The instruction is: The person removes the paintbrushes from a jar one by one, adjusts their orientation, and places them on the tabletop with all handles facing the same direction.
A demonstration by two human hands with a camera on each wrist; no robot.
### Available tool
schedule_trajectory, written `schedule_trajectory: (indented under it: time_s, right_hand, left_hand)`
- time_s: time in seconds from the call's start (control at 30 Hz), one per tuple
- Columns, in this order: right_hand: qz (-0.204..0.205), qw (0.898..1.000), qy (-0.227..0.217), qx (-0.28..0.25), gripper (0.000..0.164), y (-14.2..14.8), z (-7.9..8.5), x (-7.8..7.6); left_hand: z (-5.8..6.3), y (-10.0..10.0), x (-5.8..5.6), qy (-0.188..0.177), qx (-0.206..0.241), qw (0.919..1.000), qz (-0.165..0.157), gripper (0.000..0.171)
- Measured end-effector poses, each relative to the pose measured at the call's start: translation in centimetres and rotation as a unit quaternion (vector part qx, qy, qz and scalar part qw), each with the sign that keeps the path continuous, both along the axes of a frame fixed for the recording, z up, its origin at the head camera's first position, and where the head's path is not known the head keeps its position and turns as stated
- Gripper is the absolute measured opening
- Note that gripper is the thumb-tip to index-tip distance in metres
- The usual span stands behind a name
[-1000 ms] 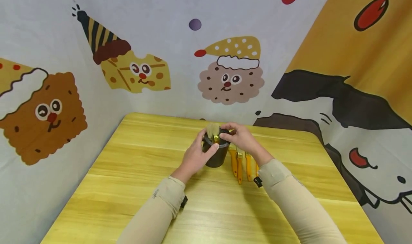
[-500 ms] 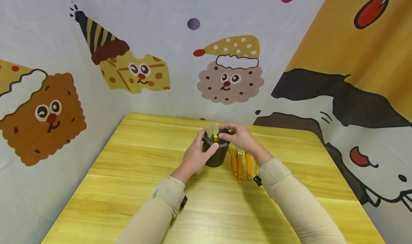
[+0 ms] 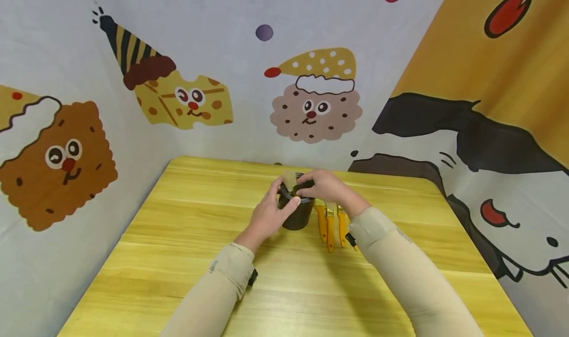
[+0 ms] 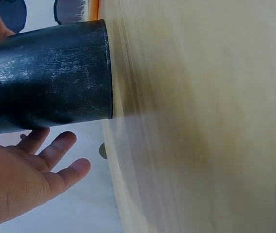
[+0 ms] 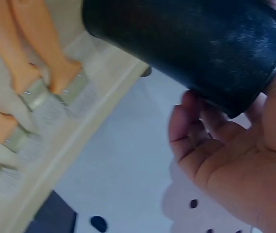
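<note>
A black cylindrical cup point(image 3: 295, 216) stands on the table, a paintbrush point(image 3: 289, 180) inside with its pale bristles upward. My left hand point(image 3: 266, 216) grips the cup near its rim, thumb on the near side. In the left wrist view, some fingers of the left hand point(image 4: 21, 179) extend past the cup wall point(image 4: 55, 73). From the right, my right hand point(image 3: 329, 186) reaches over the rim, thumb and forefinger at the brush's neck, seemingly pinching it. Its other fingers bend beside the cup point(image 5: 191, 43) in the right wrist view; the brush handle is hidden inside.
Several paintbrushes with orange handles point(image 3: 330, 231) lie side by side on the wooden table point(image 3: 186, 228), just right of the cup. A cartoon-printed white cloth point(image 3: 249, 144) hangs behind the table's back edge.
My right hand has moved slightly left and into the cup's mouth, its fingers now at the brush. The brush has tilted or turned a little. My left hand keeps its hold.
</note>
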State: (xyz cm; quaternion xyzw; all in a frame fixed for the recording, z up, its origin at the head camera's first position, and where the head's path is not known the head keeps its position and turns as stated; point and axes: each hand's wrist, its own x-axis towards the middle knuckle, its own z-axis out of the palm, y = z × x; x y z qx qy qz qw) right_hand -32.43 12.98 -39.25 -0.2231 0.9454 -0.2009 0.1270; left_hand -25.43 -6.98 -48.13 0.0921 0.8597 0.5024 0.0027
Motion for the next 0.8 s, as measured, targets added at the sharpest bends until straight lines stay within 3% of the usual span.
schedule_trajectory:
  time_s: [0.13, 0.23, 0.53, 0.8]
  right_hand:
    - [0.032, 0.996, 0.002, 0.084, 0.034, -1.1, 0.7, -0.4]
    - [0.047, 0.993, 0.012, 0.103, 0.02, -1.4, 0.7, -0.7]
    - [0.054, 0.998, 0.021, 0.02, 0.015, -0.5, -0.1, -0.8]
    - [0.008, 0.999, -0.024, -0.04, 0.022, 0.4, -0.1, -0.5]
  left_hand:
    - [0.0, 0.0, 0.0, 0.005, 0.005, 1.0, -0.007, 0.087]
    - [0.0, 0.1, 0.0, 0.005, 0.001, 0.9999, -0.012, 0.086]
    - [0.1, 0.0, -0.1, -0.006, -0.015, 0.9999, -0.007, 0.087]
    - [0.2, -0.3, -0.1, -0.015, -0.011, 0.9997, -0.014, 0.088]
